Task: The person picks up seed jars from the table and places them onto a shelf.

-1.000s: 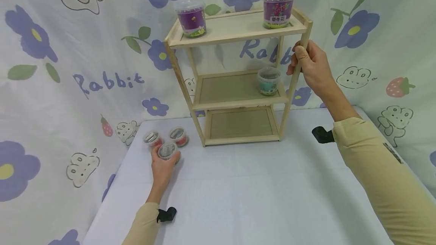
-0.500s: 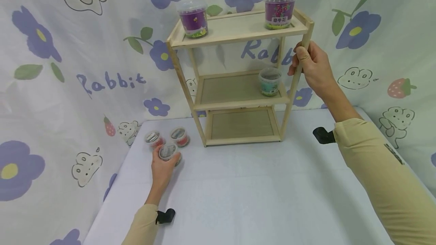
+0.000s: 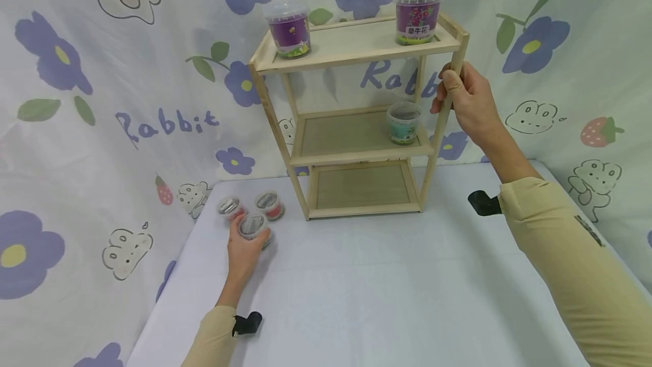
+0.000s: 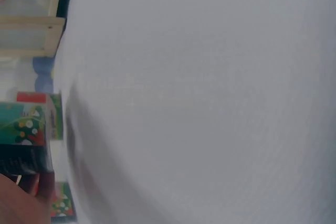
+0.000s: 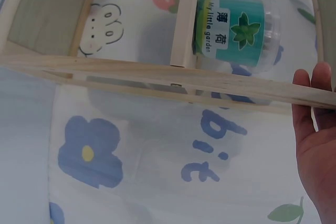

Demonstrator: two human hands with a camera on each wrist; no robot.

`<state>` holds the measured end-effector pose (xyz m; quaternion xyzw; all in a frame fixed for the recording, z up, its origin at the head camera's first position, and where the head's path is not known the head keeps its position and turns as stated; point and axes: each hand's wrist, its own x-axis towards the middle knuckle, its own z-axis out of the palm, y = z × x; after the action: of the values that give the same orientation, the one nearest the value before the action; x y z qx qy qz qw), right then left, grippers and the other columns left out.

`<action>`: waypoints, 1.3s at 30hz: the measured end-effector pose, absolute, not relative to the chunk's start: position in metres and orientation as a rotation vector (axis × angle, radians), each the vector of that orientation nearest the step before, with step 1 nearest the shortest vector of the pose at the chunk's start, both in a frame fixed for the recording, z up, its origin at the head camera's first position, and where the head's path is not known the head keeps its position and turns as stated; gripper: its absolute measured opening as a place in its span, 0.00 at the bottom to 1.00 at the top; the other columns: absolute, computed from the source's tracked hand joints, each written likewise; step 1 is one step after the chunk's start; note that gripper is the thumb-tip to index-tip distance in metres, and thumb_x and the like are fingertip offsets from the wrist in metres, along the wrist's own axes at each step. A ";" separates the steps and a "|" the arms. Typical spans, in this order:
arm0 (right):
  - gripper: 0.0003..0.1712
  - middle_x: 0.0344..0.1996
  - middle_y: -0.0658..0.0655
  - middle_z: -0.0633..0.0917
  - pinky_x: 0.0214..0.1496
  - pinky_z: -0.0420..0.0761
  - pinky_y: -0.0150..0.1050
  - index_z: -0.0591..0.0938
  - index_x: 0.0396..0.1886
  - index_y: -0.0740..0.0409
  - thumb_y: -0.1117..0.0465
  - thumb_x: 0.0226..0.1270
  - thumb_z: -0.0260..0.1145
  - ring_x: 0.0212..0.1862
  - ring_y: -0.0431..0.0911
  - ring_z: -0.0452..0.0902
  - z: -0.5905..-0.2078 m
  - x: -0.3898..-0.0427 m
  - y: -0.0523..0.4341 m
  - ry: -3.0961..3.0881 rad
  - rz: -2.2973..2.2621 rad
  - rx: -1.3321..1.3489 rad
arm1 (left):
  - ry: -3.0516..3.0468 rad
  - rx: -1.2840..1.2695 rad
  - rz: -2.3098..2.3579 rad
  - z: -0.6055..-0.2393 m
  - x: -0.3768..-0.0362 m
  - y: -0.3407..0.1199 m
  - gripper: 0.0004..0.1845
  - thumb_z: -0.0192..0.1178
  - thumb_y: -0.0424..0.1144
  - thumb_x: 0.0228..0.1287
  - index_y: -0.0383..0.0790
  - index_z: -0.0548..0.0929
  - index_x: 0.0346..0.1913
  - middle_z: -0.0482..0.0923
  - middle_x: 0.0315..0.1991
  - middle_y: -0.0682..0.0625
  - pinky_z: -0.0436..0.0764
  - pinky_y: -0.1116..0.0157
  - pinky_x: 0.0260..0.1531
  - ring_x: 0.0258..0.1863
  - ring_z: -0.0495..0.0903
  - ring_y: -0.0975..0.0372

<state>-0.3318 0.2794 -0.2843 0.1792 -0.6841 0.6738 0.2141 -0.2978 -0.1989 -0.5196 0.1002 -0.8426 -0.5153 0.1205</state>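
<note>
Left hand [image 3: 243, 251] grasping a small tub [image 3: 253, 225], thumb on one side, fingers on the other; the tub is at the left of the white worktop [image 3: 356, 287], left of the rack, can't tell from here if its base touches the cloth. Wrist view shows a teal label with flowers on it. Two red-labelled tubs, a left one [image 3: 231, 207] and a right one [image 3: 269, 204], stand just behind it. Right hand [image 3: 471, 98] grasping the right front post [image 3: 442, 129] of the wooden rack [image 3: 351, 156], just below the top shelf [image 3: 351, 35]. Up there, two purple tubs with clear lids, one at the left end [image 3: 290, 33], one near the right [image 3: 417, 16]. Middle shelf has a teal mint tub [image 3: 404, 124] at its right end, upright, leaf picture on the label. Beige sleeves on both arms, printed rabbit-and-flower cloth [image 3: 163, 67] hanging behind
</note>
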 end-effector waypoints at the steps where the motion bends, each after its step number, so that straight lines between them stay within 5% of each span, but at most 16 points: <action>1: 0.10 0.24 0.54 0.75 0.36 0.79 0.32 0.75 0.42 0.57 0.55 0.76 0.54 0.23 0.44 0.79 -0.284 -0.332 0.279 -1.899 1.868 0.497 | -2.457 0.288 -1.507 -0.518 -0.298 -0.198 0.42 0.70 0.42 0.57 0.40 0.61 0.72 0.67 0.67 0.38 0.62 0.50 0.66 0.63 0.67 0.47; 39: 0.09 0.23 0.53 0.75 0.36 0.77 0.33 0.75 0.40 0.56 0.55 0.77 0.55 0.23 0.43 0.79 -0.285 -0.332 0.280 -1.915 1.827 0.494 | -2.473 -0.018 -1.640 -0.462 -0.290 -0.167 0.39 0.68 0.37 0.55 0.44 0.66 0.70 0.68 0.65 0.41 0.64 0.50 0.64 0.64 0.67 0.49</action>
<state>-0.3323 0.2799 -0.2848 0.1788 -0.6933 0.6616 0.2229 -0.2896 -0.1674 -0.4625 -0.0060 -0.8301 -0.5507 0.0869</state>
